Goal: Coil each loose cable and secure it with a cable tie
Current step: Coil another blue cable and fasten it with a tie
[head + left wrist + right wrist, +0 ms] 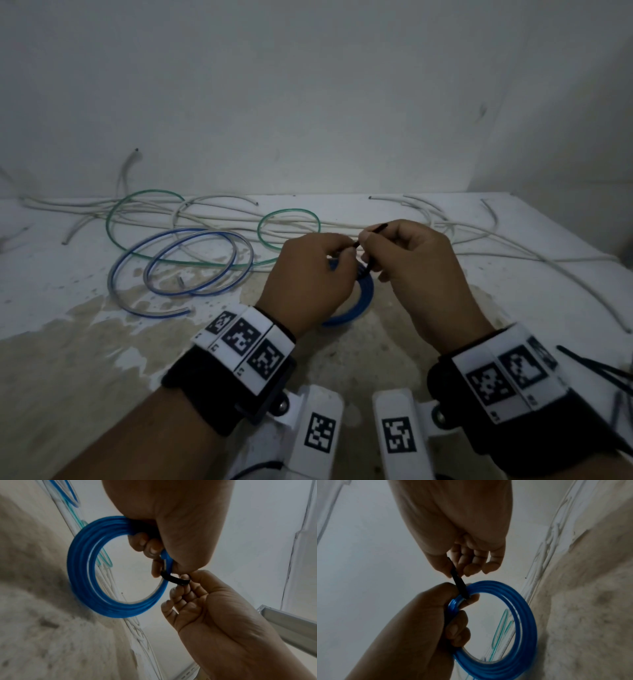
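Blue coil [89, 566] held above the table [102, 359], my left hand [308, 277] gripping its turns | my right hand [418, 270] pinches the black tie [459, 586] round them | risk: turns may spring loose if my grip slackens.

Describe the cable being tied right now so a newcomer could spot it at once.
Start at the two hands above the stained table. The left hand grips a blue coil, ringed by a black cable tie. Unlike the loose cables behind, it is solid blue and tightly wound.
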The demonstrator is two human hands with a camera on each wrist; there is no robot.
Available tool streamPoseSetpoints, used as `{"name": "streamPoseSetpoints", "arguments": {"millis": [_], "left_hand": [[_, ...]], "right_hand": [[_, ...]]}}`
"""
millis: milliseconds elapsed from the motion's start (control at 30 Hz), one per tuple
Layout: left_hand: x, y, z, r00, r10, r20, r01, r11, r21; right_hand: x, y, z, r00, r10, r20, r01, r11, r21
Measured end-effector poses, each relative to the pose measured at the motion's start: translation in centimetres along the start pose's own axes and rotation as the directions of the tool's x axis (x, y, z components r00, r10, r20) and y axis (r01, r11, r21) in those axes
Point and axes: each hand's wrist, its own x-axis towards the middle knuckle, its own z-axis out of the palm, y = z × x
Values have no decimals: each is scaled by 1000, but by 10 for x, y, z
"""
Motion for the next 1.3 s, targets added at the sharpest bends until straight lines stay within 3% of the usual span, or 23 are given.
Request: {"name": "streamPoseSetpoints", "arguments": {"millis": [100,300,567,767,1033,1300], "left_hand": [[0,-2,1,1000,-4,23,4,1000,-14],[-2,-2,1,995,99,-25,-99,995,-22],[-2,-2,2,999,-28,-42,19,979,-202],[-3,-1,3,999,-16,-46,5,975,-223],[-4,3,3,996,-89,13,89,941,-325],[-7,8,5,997,-70,26,74,925,-371]], "right_hand": [[0,-1,1,999,-31,-14,31,1000,0],[0,-1,-1,995,12,98,-10,1000,-15],[3,0,-6,997,-54,-52,52,998,-24],[6,4,-8,986,-101,-131,100,995,-11],[8,10,-7,984,-142,-112,137,989,-51],[8,8,-10,979,-197,-47,191,976,-108]]}}
